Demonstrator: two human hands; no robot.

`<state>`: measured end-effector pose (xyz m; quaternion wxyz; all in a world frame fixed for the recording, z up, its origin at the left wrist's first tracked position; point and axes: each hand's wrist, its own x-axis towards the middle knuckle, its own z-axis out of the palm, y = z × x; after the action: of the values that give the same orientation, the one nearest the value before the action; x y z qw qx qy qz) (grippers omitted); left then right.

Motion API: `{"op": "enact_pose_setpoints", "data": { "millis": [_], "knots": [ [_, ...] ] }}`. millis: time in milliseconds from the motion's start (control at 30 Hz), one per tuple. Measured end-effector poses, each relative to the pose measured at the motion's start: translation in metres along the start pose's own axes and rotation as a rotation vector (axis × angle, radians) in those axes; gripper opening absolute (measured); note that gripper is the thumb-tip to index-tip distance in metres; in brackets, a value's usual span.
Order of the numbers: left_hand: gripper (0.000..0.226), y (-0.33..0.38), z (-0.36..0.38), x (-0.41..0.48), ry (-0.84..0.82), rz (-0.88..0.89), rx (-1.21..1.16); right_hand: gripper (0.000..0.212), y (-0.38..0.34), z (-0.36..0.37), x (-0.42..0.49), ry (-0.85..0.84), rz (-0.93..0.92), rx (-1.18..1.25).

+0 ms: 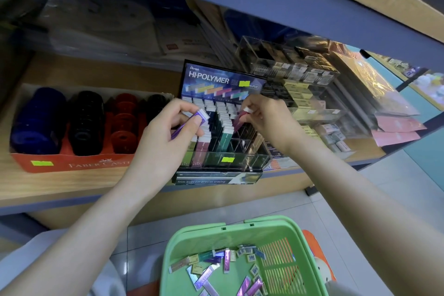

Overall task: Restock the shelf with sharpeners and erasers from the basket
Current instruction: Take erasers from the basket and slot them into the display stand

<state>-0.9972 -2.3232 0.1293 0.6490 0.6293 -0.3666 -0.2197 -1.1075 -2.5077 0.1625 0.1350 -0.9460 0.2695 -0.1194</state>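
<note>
A black Hi-Polymer display stand [217, 176] with a clear divided tray stands on the wooden shelf [72, 182], holding several slim erasers upright. My left hand [175, 125] grips a purple slim eraser [192, 119] over the stand's left side. My right hand [262, 115] pinches a maroon slim eraser [241, 119] by its white tip, its lower end pointing into a compartment at the tray's right. Below, a green basket [230, 226] sits on the floor with several loose slim erasers [209, 279] and small yellow erasers [251, 258].
A red Faber-Castell box [79, 163] with blue, black and red round sharpeners stands left of the stand. Clear acrylic bins [298, 74] of boxed erasers sit to the right. The upper shelf's blue edge [264, 5] overhangs. Tiled floor lies below.
</note>
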Motion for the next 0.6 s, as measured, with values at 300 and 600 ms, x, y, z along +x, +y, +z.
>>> {"op": "enact_pose_setpoints", "data": {
  "millis": [300,600],
  "knots": [
    [0.011,-0.003,-0.002,0.003,0.069,-0.021,0.092,0.030,-0.008,0.015,-0.003,0.032,-0.058,-0.122],
    [0.018,-0.003,-0.003,0.005,0.081,-0.092,-0.010,0.025,-0.008,0.024,-0.009,0.103,-0.086,-0.218]
  ]
}}
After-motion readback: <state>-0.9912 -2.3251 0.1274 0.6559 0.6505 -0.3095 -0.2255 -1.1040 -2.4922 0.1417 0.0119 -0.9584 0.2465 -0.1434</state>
